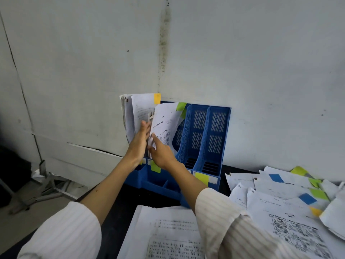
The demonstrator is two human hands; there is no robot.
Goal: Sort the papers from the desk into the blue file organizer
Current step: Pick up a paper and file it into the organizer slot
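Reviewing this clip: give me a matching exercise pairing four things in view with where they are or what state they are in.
Things:
1. left hand
2. right hand
3. rightmost slot of the blue plastic file organizer
4. loose pile of white papers with coloured tags

States:
A. holds no papers
B. spread on the dark desk, right of the organizer
C. fingers straight, pressing the yellow-tagged sheets
D. pinching the green-tagged sheet

Pairs: 1-C, 2-D, 3-A, 4-B

The dark desk [119,212] carries the blue file organizer [211,139]; loose papers [280,202] lie beside it.
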